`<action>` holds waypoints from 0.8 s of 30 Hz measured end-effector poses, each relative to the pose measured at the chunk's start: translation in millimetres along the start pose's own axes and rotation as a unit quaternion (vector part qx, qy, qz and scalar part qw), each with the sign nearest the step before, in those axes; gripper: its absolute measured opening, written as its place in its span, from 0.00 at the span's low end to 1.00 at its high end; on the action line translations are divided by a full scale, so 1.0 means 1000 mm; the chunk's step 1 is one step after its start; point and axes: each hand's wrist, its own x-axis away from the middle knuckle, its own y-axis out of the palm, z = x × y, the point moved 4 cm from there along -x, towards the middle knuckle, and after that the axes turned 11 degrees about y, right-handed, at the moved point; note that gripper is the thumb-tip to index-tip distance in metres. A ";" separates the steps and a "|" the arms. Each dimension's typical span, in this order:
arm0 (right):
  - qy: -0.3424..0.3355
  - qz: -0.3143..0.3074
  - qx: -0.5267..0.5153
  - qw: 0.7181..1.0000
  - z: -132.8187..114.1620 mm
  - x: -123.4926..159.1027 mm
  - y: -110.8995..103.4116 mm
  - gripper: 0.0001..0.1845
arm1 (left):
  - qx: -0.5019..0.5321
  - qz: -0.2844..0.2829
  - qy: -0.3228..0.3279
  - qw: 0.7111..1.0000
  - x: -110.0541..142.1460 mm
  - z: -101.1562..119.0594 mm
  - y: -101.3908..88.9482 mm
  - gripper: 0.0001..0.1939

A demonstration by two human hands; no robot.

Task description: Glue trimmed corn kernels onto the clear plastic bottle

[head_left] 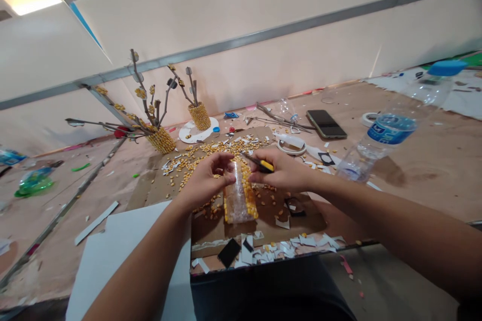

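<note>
A clear plastic cylinder (pixel 239 205), partly covered with rows of yellow corn kernels, lies on brown cardboard in front of me. My left hand (pixel 213 175) has its fingers curled on the cylinder's upper left side. Across from it, my right hand (pixel 276 170) grips a slim black-and-yellow tool (pixel 266 165) whose thin dark end points left over the cylinder's top; its exact kind is unclear. The right fingertips are close to the cylinder's right side, and whether they touch it is hard to see. Loose corn kernels (pixel 190 160) are scattered around and behind both hands.
Two kernel-covered pots, one at left (pixel 161 140) and one behind (pixel 199 116), hold twigs. A tilted water bottle (pixel 391 128), phone (pixel 326 124) and tape roll (pixel 291 147) are to the right. Paper scraps (pixel 289 250) line the front edge; white board (pixel 131 256) lies left.
</note>
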 end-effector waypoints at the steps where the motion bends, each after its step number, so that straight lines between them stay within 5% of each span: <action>1: 0.006 0.039 -0.015 0.999 0.003 -0.003 -0.004 0.10 | 0.012 -0.004 0.022 1.000 0.001 0.004 0.000 0.26; 4: 0.027 0.093 -0.072 0.993 0.008 -0.008 -0.009 0.11 | 0.030 -0.018 0.082 0.996 0.004 0.013 0.000 0.26; 7: 0.041 0.061 -0.107 0.991 0.007 -0.007 -0.005 0.16 | 0.029 -0.024 0.106 0.994 0.006 0.016 0.001 0.25; 24: 0.054 0.023 -0.118 0.991 0.009 -0.005 0.001 0.15 | 0.011 -0.079 0.076 0.994 0.011 0.011 0.008 0.27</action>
